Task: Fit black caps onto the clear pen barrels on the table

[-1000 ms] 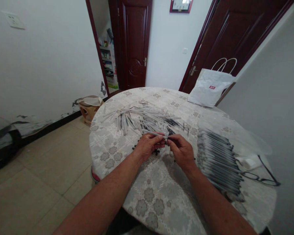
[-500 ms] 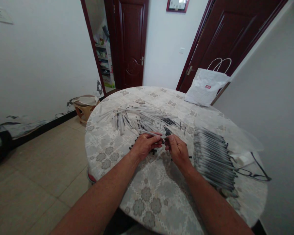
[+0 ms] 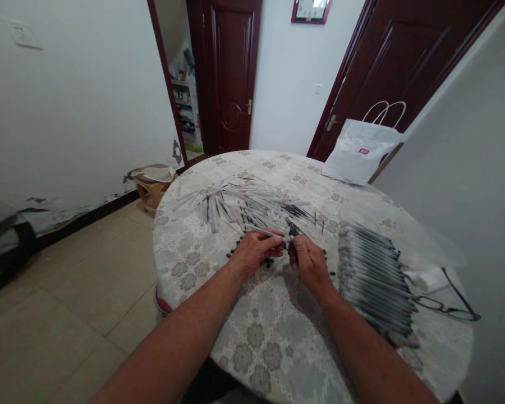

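Note:
My left hand (image 3: 255, 251) pinches a clear pen barrel (image 3: 261, 229) that points up and left. Close to its right, my right hand (image 3: 308, 260) is closed in a pinch on a small dark part at the barrel's end; I cannot make out what it is. Both hands hover over the middle of a round table (image 3: 273, 331) with a patterned cloth. Just beyond them lies a loose pile of pen barrels and refills (image 3: 244, 205). Small black caps (image 3: 269, 262) are scattered under my hands. A neat row of assembled pens (image 3: 372, 275) lies to the right.
Black-framed glasses (image 3: 446, 306) and a clear plastic bag (image 3: 404, 230) rest at the table's right edge. A white paper bag (image 3: 359, 151) leans at the far side by a dark door. A small stool (image 3: 154, 182) stands on the tiled floor to the left.
My hands stay together at the barrel's end; the right fingers have shifted slightly. The camera has swung a little, left and back.

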Available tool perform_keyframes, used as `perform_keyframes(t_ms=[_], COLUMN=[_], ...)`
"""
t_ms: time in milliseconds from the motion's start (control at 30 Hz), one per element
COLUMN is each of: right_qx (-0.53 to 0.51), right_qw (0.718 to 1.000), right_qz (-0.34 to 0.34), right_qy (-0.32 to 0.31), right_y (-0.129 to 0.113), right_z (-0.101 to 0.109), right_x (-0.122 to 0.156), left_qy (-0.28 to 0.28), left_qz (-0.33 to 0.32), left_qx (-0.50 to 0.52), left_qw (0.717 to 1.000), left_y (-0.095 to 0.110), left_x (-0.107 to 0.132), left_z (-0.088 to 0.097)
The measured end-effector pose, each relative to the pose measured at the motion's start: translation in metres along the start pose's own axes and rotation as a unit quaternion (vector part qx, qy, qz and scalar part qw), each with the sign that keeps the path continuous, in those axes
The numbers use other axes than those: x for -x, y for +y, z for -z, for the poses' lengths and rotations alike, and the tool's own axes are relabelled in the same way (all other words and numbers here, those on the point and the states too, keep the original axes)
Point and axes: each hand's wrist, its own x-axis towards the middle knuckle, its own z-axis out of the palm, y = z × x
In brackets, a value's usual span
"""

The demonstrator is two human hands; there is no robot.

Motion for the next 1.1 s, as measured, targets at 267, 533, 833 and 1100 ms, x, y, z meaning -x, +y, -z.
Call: perform_keyframes(t_ms=[267,533,833,1100], right_qx=[0.018,-0.022,0.001,-0.003], right_qw=[1.0,0.999,1.0,0.999], right_qz=[0.024,0.022,0.014,0.025], right_qy=[-0.006,0.011,-0.019,0.02], right_y=[0.0037,0.0075,0.0044,0.0026], right_z=[-0.001,-0.0013,-0.0031,-0.0011], right_x=[0.0,0.0007,-0.0005,0.0], left_qy=[0.0,0.002,-0.011,0.015], left_qz=[-0.004,-0.008,-0.003,-0.021], left_qx=[0.003,0.004,-0.016,0.0], left_qw=[1.0,1.0,1.0,1.0], left_y=[-0.002,-0.0004,-0.0017,0.0008], left_x=[-0.0002,0.0005,0.0,-0.0007], left_z=[0.0019,-0.0009,0.001,0.001])
